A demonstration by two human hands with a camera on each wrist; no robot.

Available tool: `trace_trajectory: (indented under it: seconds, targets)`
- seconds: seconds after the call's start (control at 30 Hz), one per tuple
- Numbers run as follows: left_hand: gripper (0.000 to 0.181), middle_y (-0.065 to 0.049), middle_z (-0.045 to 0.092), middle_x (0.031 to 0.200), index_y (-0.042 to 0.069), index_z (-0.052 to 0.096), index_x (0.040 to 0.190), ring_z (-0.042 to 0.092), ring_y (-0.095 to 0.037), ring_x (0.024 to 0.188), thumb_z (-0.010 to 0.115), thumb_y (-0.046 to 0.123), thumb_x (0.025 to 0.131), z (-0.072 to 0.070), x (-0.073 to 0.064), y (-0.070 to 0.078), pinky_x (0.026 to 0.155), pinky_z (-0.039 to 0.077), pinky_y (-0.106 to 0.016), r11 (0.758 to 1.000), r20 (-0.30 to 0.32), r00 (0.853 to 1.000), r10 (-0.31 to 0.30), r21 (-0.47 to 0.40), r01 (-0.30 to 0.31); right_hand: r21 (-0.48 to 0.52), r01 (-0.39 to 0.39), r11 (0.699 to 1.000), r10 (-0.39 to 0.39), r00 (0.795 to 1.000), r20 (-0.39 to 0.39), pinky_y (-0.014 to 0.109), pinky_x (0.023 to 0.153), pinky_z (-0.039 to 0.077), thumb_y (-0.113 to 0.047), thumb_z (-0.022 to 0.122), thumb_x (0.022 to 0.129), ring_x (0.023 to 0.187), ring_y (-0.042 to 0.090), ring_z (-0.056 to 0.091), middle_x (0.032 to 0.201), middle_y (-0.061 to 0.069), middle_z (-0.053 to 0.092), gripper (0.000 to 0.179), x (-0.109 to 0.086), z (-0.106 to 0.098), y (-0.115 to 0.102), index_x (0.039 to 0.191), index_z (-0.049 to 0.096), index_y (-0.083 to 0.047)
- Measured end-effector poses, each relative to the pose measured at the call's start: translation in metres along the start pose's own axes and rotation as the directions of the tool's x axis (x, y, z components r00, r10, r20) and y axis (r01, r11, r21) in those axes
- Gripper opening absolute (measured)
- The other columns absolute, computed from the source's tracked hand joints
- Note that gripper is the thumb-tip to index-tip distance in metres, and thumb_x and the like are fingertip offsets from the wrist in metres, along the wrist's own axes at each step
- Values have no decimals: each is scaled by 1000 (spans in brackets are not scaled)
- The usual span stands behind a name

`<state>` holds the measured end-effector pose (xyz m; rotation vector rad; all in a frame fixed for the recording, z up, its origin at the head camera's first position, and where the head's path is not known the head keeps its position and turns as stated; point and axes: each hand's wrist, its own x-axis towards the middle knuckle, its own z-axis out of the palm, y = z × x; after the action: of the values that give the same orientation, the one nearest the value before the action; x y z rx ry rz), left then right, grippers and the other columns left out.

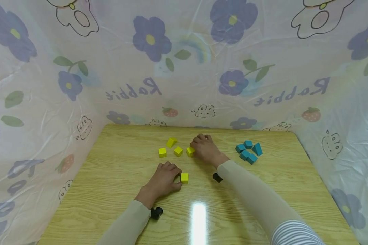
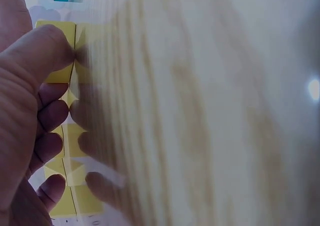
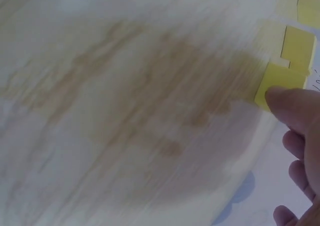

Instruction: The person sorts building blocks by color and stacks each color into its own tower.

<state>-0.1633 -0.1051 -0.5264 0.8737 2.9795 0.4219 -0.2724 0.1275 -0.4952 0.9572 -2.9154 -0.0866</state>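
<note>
My left hand [image 1: 163, 179] pinches a yellow cube [image 1: 184, 178] at the front of the group. In the left wrist view its thumb lies across the face of that cube [image 2: 56, 76], with the fingers bent beside it. Farther back, my right hand [image 1: 206, 149] holds another yellow cube [image 1: 189, 151]. The right wrist view shows the thumb on this cube [image 3: 281, 81], the other fingers curled below. Left of the right hand are two yellow cubes, one nearer [image 1: 178, 151] and one farther [image 1: 162, 152], and a yellow wedge-shaped block [image 1: 171, 142] behind them.
Several blue blocks [image 1: 244, 155], one of them a blue triangular block [image 1: 257, 149], lie in a cluster right of my right hand. The wooden table [image 1: 116, 163] is bordered at the back and sides by a patterned cloth [image 1: 184, 68].
</note>
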Motion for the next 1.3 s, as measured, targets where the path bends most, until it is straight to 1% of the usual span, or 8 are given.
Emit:
trace_trajectory:
  seconds: [0.13,0.3,0.4,0.57,0.73,0.87,1.03,1.3]
  targets:
    - [37,5,68,117,18,74,122,54,-17,108,73,43,95,-1,0,1,97,42,-43,1000,2,1000,-2,2,2,39,-31,999,31,999,-12,55,112,39,-29,77,96,128,30,52,129,4,66,32,-5,2,0,122,68,-14]
    - [38,5,68,118,18,74,123,53,-17,109,73,44,94,0,1,0,98,42,-43,1000,6,1000,-7,3,7,48,-31,998,34,996,-78,55,102,43,-35,75,95,112,32,52,113,8,63,33,-19,-1,-3,111,62,-10]
    - [38,5,68,118,18,74,122,53,-17,109,73,43,94,1,2,0,98,42,-43,1000,3,1000,-5,3,5,42,-33,999,37,995,-94,53,97,43,-39,76,95,104,32,51,106,8,60,37,-31,-4,-5,108,60,-8]
    - [39,5,69,117,17,74,122,54,-17,109,74,43,94,0,2,0,99,42,-43,1000,4,1000,-4,-5,4,21,-31,999,33,994,-104,50,90,44,-44,77,93,97,29,51,100,6,61,40,-54,-6,-10,105,62,-9]
    - [39,4,69,119,17,74,123,54,-17,110,74,43,94,0,2,0,99,41,-42,1000,8,1000,-7,1,7,43,-4,999,8,995,-103,48,86,43,-40,77,92,91,28,50,96,5,60,36,-78,-3,-21,101,63,-9]
    - [38,4,69,118,17,74,123,54,-18,110,74,42,94,-1,1,0,98,41,-43,1000,8,1000,-9,-4,9,71,21,997,-13,993,-117,45,83,41,-37,76,89,87,25,46,91,2,57,31,-91,0,-33,97,62,-11]
    - [38,4,68,117,16,74,121,53,-18,109,75,41,93,-3,-1,1,96,40,-43,1000,3,1000,-12,-22,12,101,54,993,-37,986,-163,41,80,39,-34,77,85,83,21,44,86,-1,55,27,-98,2,-47,91,60,-13]
    - [37,3,68,115,15,74,120,53,-18,106,75,40,94,-7,-1,5,97,40,-44,1000,-3,1000,2,-29,-2,110,58,992,-43,990,-137,40,81,39,-36,75,85,84,19,45,88,-2,56,26,-96,7,-55,92,60,-16]
